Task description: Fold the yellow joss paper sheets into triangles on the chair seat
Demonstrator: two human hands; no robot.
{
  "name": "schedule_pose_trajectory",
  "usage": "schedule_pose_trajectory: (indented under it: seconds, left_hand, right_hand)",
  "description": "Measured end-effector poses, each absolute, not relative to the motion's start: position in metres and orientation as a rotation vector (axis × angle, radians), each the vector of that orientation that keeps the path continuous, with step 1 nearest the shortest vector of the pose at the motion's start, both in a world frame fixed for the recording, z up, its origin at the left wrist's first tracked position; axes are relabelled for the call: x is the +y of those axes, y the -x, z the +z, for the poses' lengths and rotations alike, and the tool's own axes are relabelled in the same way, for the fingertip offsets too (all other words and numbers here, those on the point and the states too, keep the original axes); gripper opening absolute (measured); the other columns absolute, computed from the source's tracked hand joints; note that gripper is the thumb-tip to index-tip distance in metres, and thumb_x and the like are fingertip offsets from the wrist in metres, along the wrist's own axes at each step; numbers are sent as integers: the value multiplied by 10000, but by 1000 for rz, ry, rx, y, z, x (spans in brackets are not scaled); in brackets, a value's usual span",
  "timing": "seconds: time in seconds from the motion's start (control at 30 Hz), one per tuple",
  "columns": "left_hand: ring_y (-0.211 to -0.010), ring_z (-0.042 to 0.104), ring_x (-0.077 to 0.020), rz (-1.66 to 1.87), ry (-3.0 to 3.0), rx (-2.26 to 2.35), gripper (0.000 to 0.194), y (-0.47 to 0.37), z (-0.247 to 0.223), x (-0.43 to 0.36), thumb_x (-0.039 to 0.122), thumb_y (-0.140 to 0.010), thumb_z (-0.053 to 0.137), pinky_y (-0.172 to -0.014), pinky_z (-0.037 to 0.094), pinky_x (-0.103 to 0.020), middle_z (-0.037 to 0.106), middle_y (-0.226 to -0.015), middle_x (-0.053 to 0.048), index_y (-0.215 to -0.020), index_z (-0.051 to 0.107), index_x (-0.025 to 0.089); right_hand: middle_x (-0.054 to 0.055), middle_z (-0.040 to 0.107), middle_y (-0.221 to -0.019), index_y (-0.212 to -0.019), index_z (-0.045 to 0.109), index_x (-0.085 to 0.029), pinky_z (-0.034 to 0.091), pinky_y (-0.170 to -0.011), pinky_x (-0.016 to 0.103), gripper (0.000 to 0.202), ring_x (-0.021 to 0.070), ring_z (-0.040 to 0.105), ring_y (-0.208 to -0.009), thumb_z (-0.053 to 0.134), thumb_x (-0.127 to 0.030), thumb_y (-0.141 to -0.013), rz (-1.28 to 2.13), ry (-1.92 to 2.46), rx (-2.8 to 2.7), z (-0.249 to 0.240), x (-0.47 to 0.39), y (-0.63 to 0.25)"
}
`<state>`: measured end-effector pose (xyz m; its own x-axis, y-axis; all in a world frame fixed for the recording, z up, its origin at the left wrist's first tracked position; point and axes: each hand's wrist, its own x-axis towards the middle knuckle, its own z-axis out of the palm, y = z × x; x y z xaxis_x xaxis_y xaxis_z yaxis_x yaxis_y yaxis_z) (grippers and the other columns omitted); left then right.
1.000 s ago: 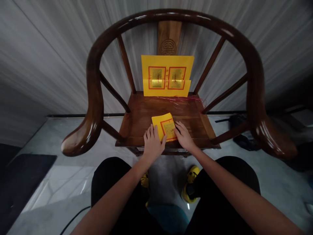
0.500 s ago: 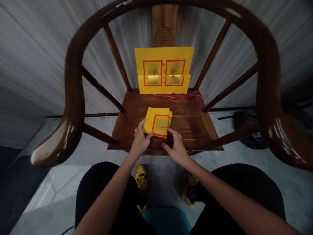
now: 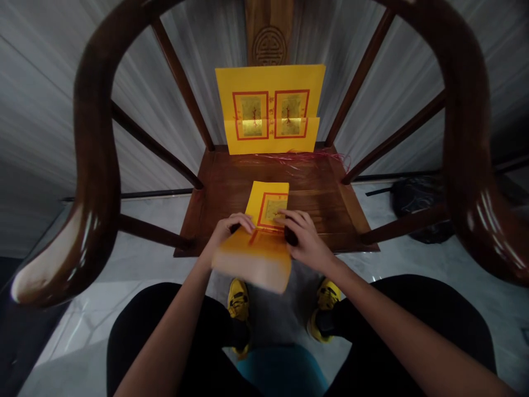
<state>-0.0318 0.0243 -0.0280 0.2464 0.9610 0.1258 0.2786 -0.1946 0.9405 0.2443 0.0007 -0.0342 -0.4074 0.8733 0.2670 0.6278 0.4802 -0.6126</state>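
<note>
Two hands: your left hand point(image 3: 231, 226) grips yellow paper point(image 3: 258, 198), lower centre; right hand point(image 3: 308, 242) touches it, grip unclear
Progress: seemingly part-folded; remainder unclear

Chair arms point(image 3: 97, 138): dark brown wood, smooth, high gloss with bright highlights. Seat point(image 3: 318, 207): brown wood, visible grain, soft sheen. Back splat point(image 3: 268, 47): paler wood, carved medallion, duller. Sheet in my hands point(image 3: 276, 198): yellow paper, matt, blurred at its near flap. Standing sheets point(image 3: 227, 82): yellow paper, matt, the printed squares' gold patches shiny. Floor point(image 3: 144, 264): smooth, glossy, pale, stone-like. My trousers point(image 3: 157, 314): black cloth, matt.
</note>
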Motion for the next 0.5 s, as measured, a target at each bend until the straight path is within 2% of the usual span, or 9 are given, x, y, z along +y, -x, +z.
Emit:
schedule_pose_trajectory:
  seconds: [0.07, 0.13, 0.23, 0.37, 0.5]
  left_hand:
    - [-1071, 732, -291, 961, -1771, 1100, 176, 34, -26, 22, 367, -860, 846, -1073, 513, -466, 821, -1004, -82, -781, 764, 232]
    - [-1109, 711, -278, 950, -1904, 1090, 56, 36, -27, 20, 303, -912, 793, -1077, 481, -462, 814, -1121, -82, -913, 781, 248]
    - [-1153, 689, -270, 918, -2025, 1103, 106, 39, -31, 19, 243, -948, 755, -1057, 467, -441, 806, -1210, -68, -1050, 777, 267]
    - [-1110, 674, -268, 864, -2054, 1076, 124, 43, -38, 21, 224, -976, 750, -1001, 477, -418, 819, -1139, -49, -1087, 778, 271]
    - [-1077, 671, -261, 846, -2108, 1058, 167, 44, -39, 21, 171, -993, 721, -993, 475, -425, 827, -1120, -32, -1096, 790, 283]
  right_hand:
    - [134, 604, -1616, -1405, 708, -239, 451, -1207, 614, 441, 382, 486, -1498, 637, -176, -974, 420, 1186, -2359, -35, 2, -249]
    - [151, 637, -1575, -1424, 710, -226, 478, -1160, 595, 425, 382, 521, -1461, 611, -184, -1012, 316, 1162, -2455, -38, 2, -253]
    - [139, 707, -1481, -1403, 715, -215, 463, -1161, 569, 375, 350, 591, -1376, 614, -189, -1043, 205, 1084, -2492, -41, 1, -254]
    - [62, 812, -1274, -1251, 753, -246, 333, -1224, 578, 241, 279, 687, -1190, 637, -160, -1058, 63, 1036, -2404, -39, -1, -254]
    - [62, 818, -1187, -1216, 757, -236, 351, -1111, 544, 229, 282, 673, -1087, 670, -139, -1028, 10, 1098, -2405, -33, -5, -257]
